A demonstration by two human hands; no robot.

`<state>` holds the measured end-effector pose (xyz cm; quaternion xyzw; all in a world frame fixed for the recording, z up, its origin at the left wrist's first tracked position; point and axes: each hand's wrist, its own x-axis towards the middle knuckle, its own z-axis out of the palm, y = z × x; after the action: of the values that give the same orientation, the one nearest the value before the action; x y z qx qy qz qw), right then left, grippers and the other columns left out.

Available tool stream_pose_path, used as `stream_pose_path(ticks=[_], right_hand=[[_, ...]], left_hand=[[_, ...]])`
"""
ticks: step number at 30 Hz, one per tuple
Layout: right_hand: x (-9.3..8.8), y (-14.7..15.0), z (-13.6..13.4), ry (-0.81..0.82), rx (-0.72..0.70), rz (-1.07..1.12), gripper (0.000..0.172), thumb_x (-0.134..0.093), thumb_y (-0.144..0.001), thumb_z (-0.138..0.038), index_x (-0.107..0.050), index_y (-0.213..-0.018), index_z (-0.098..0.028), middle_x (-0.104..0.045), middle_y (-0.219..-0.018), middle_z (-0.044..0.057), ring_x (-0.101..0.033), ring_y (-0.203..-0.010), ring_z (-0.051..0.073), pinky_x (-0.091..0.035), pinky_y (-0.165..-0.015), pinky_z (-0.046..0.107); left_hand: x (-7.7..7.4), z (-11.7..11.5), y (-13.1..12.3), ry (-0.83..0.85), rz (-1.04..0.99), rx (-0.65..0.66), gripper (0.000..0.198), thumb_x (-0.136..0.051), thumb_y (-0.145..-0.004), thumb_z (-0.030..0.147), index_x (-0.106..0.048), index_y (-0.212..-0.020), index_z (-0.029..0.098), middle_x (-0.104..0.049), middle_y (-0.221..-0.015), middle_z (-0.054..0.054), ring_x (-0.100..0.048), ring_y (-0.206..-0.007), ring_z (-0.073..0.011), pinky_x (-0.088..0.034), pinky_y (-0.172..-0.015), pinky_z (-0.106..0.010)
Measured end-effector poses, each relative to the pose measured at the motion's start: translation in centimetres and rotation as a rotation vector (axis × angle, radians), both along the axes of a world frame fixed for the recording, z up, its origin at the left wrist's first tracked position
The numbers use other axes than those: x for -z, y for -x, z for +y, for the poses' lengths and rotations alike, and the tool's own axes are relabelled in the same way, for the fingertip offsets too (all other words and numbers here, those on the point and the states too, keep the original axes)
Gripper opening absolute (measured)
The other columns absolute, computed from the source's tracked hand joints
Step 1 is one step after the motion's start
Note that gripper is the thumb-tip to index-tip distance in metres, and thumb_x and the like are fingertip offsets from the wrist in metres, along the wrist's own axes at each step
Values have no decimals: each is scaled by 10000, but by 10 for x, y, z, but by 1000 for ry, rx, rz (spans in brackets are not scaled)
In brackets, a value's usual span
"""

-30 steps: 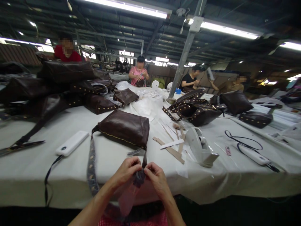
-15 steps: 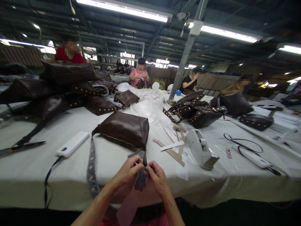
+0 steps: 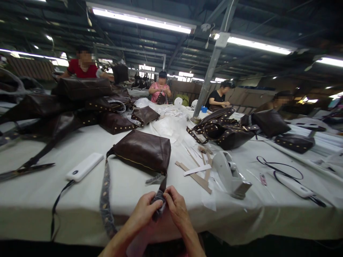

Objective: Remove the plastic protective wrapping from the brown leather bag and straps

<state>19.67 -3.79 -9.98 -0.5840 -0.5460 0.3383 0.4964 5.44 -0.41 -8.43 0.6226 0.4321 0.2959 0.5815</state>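
A dark brown leather bag (image 3: 143,150) lies on the white table (image 3: 40,200) in front of me. Its studded strap (image 3: 105,200) loops off the table's near edge and comes back up to my hands. My left hand (image 3: 144,213) and my right hand (image 3: 175,208) are both closed, pinching the wrapped end of the strap (image 3: 159,201) between their fingertips, just below the bag's right corner. Thin clear film hangs from the strap below my hands.
A white power bank (image 3: 85,166) with a black cable lies left of the bag. Card strips (image 3: 193,171) and a white tape dispenser (image 3: 230,174) lie to the right, then a second power bank (image 3: 293,184). More brown bags are piled at the back left (image 3: 80,96) and centre right (image 3: 222,128). Several people sit at the far side.
My hands have sunk slightly toward the table edge and closed tighter on the strap end. The view has tilted a little; the bag has not moved.
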Motion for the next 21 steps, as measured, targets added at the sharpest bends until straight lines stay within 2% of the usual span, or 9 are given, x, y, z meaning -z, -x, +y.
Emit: stream_pose_path(ticks=[3, 5, 8, 11, 14, 17, 21], right_hand=[[2, 1, 2, -30, 5, -8, 121, -488, -850, -272, -540, -749, -231, -521, -701, -22, -512, -690, 157, -392, -651, 246], [4, 0, 4, -85, 58, -21, 106, -503, -836, -262, -568, -762, -223, -573, -892, 25, -545, -858, 180, -420, -739, 259], [7, -2, 8, -144, 95, -43, 102, -507, -829, -254, -579, -766, -220, -558, -1132, 62, -511, -1076, 209, -417, -872, 289], [9, -3, 11, -160, 93, -40, 104, -499, -836, -253, -574, -772, -221, -569, -1153, 69, -525, -1088, 210, -425, -900, 309], [10, -1, 12, -149, 130, -14, 125, -503, -837, -279, -594, -782, -213, -501, -1288, 100, -546, -1085, 221, -461, -855, 314], [12, 2, 13, -116, 188, -27, 135, -528, -820, -293, -611, -754, -209, -437, -1375, 115, -488, -1195, 252, -452, -880, 323], [14, 3, 14, -106, 204, -54, 139, -530, -815, -293, -603, -725, -217, -558, -1241, 102, -440, -1249, 255, -382, -980, 345]], left_hand=[[-3, 0, 1, 75, -98, 20, 183, -567, -681, 332, -567, -729, 156, -535, -627, 16, -483, -581, -132, -370, -545, -238], [-4, 1, 1, 130, -126, 33, 189, -578, -657, 324, -558, -739, 155, -539, -616, 23, -484, -563, -125, -367, -530, -232], [-4, 1, 1, 189, -140, 36, 219, -590, -604, 281, -552, -776, 150, -543, -604, 35, -482, -542, -114, -357, -511, -222], [-3, 1, 2, 220, -153, 25, 292, -592, -583, 248, -555, -855, 146, -546, -599, 49, -473, -524, -104, -358, -507, -214], [-4, -1, 2, 250, -190, 32, 336, -605, -577, 224, -553, -901, 146, -592, -656, 29, -514, -569, -115, -394, -544, -222], [-3, -2, 3, 266, -218, 25, 296, -589, -584, 217, -541, -868, 150, -602, -665, 19, -530, -581, -124, -406, -557, -232], [-1, -1, 6, 174, -195, 12, 283, -571, -582, 199, -548, -860, 149, -586, -661, 28, -518, -590, -116, -385, -554, -221]])
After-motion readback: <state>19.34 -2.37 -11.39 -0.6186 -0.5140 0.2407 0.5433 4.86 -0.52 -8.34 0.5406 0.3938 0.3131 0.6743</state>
